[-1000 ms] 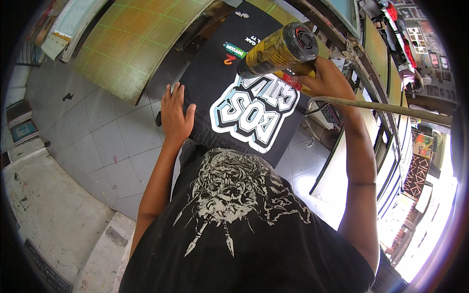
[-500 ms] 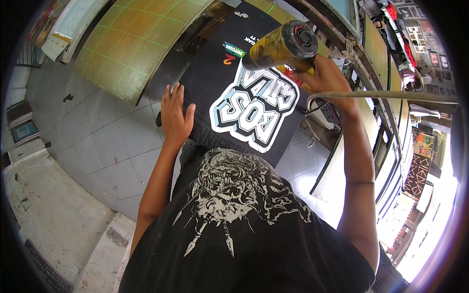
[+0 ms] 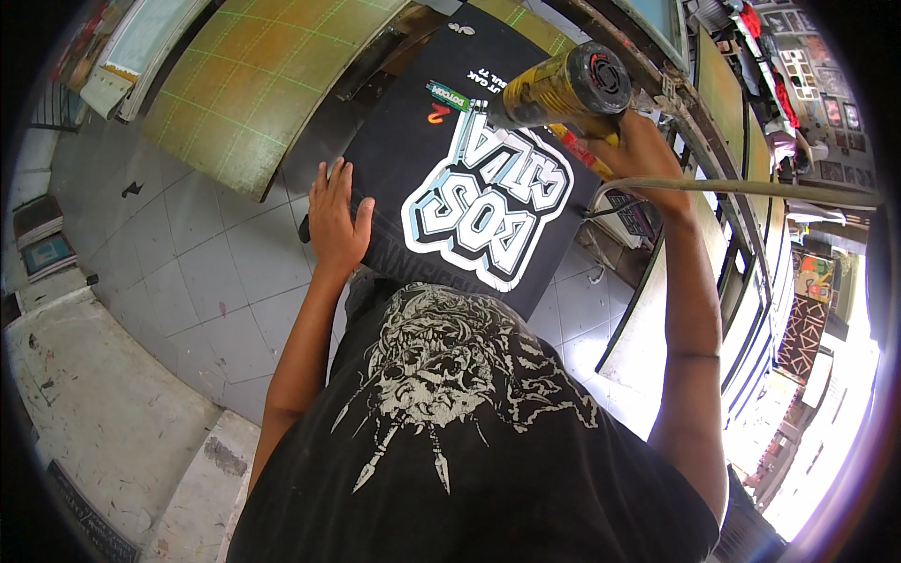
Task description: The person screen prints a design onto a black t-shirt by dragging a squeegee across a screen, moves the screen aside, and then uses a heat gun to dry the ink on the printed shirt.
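Note:
In front of me a black printed fabric [image 3: 385, 159] lies stretched flat on a board. Its large white block-letter print [image 3: 488, 211] faces up, with smaller coloured marks beyond it. My right hand [image 3: 640, 159] is wrapped round the handle of a yellow and black heat gun [image 3: 554, 86], whose nozzle points left over the far end of the print. The handle is partly hidden behind the gun's body and my fingers. My left hand [image 3: 340, 214] rests flat on the fabric's left edge, fingers stretched out, holding nothing.
A cable [image 3: 751, 186] runs from the heat gun's side toward the right. A yellowish board with green grid lines [image 3: 253, 84] stands at the far left. Metal framing and more boards [image 3: 699, 113] line the right. Below is a grey tiled floor [image 3: 206, 272]; a pale stained bench [image 3: 103, 375] is at left.
The heat gun and my right hand have shifted a little to the right, uncovering more of the print's far end. My left hand stays in place.

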Motion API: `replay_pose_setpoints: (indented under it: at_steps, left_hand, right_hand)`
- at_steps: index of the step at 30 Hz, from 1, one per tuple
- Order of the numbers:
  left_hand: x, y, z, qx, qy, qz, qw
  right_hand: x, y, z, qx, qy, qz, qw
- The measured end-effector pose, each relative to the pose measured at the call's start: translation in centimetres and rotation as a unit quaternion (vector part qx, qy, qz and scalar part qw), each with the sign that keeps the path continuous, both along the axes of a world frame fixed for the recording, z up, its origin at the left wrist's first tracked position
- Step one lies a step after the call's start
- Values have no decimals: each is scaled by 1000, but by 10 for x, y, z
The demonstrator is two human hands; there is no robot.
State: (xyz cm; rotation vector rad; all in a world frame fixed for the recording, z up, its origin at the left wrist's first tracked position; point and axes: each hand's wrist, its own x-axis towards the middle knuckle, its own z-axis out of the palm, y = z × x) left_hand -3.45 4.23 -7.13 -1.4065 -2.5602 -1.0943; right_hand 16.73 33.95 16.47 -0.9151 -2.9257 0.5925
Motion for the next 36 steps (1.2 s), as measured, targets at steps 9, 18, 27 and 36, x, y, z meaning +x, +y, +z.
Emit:
replay_pose_setpoints:
  at_steps: [9,18,27,36]
  left_hand:
    - [-1,0,-3,4,5,1,1000]
    - [-1,0,-3,4,13,-1,1000]
    - [-1,0,-4,3,13,-1,1000]
    - [0,0,-3,-10,16,3,1000]
  right_hand:
    - [10,0,-1,-7,-4,-13,1000]
    - [11,-4,2,-20,-19,7,1000]
    - [8,4,-1,-1,16,12,1000]
    - [-6,22,-14,16,34,30,999]
